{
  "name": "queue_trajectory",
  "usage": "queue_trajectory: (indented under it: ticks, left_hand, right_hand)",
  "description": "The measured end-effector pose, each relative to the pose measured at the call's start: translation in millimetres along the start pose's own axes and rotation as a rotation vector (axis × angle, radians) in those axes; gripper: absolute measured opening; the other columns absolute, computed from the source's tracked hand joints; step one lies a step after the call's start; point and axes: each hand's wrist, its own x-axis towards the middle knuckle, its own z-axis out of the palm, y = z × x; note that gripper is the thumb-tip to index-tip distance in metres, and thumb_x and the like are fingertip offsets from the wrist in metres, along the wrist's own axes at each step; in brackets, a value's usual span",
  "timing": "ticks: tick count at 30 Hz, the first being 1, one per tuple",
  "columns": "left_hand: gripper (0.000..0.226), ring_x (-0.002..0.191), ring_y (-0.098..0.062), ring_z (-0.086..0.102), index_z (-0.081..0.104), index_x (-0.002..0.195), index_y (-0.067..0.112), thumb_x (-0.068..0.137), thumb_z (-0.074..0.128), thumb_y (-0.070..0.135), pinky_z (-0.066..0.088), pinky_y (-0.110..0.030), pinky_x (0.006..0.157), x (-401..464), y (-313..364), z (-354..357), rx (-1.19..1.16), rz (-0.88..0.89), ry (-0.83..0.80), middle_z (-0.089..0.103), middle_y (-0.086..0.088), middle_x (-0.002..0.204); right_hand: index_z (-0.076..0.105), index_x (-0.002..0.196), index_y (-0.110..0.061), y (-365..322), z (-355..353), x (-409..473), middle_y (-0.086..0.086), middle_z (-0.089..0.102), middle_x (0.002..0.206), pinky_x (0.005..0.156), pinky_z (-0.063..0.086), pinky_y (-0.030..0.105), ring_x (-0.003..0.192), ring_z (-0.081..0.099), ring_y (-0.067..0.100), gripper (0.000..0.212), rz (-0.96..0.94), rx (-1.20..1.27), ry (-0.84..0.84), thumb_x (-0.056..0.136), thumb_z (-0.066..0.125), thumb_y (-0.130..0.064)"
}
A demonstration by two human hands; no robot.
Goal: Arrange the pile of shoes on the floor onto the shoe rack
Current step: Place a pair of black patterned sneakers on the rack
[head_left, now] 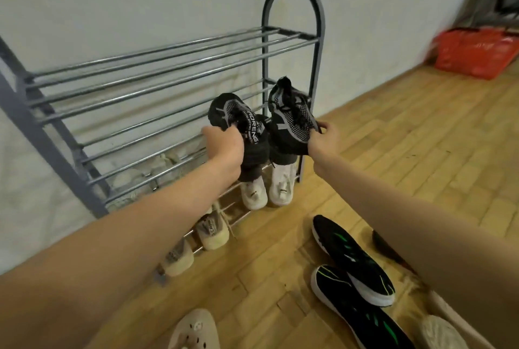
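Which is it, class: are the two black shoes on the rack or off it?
Off it. Each hand, left hand and right hand, holds one of the black shoes in the air before the rack, above the white shoes.

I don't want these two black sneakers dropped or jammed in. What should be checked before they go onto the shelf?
1. Left hand grips left black sneaker: ok.
2. Right hand pinches right black sneaker at its edge, a light hold: cannot tell if secure.
3. Middle shelf bars free behind the sneakers: ok.
4. Top shelf free as fallback: ok.
5. White sneakers on bottom shelf sit below the drop path: ok.
6. Sneakers level for sliding in: not ok, toes tilt up.
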Motion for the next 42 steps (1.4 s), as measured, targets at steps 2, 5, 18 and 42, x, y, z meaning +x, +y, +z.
queue_trajectory:
  ticks: [2, 5, 18, 42]
  left_hand:
    - [0.033, 0.107, -0.026, 0.061, 0.048, 0.125, 0.006, 0.094, 0.051, 0.017, 0.052, -0.034, 0.078, 22, 3, 8, -0.018, 0.035, -0.005, 0.061, -0.012, 0.12]
    - [0.038, 0.116, -0.028, 0.056, 0.039, 0.132, 0.006, 0.097, 0.048, 0.018, 0.048, -0.043, 0.098, 50, 11, 21, -0.035, 0.04, -0.007, 0.055, -0.013, 0.129]
    - [0.038, 0.105, -0.023, 0.061, 0.047, 0.13, 0.007, 0.094, 0.053, 0.017, 0.05, -0.029, 0.077, 103, 6, 50, -0.041, 0.001, -0.038, 0.061, -0.011, 0.121]
    - [0.037, 0.115, -0.032, 0.054, 0.049, 0.126, 0.005, 0.091, 0.049, 0.019, 0.044, -0.035, 0.086, -93, -195, 45, 0.988, -0.055, -0.68, 0.055, -0.014, 0.127]
  right_hand:
    - [0.048, 0.13, -0.012, -2, 17, 19, 0.006, 0.057, 0.114, 0.078, 0.047, 0.026, 0.098, 0.055, 0.016, 0.032, -0.025, -0.007, -0.007, 0.099, 0.04, -0.007]
    - [0.052, 0.127, -0.012, -10, 38, 53, 0.008, 0.06, 0.116, 0.084, 0.053, 0.031, 0.097, 0.058, 0.019, 0.031, -0.119, -0.079, -0.002, 0.099, 0.041, -0.007]
    - [0.047, 0.135, -0.006, -14, 87, 120, 0.016, 0.048, 0.134, 0.098, 0.05, 0.04, 0.111, 0.06, 0.031, 0.039, -0.11, -0.211, -0.115, 0.098, 0.051, -0.017]
    - [0.042, 0.066, -0.009, 178, -156, -26, 0.006, 0.038, 0.066, 0.052, 0.034, 0.03, 0.058, 0.04, 0.02, 0.027, 0.393, -0.989, -0.306, 0.092, 0.048, -0.011]
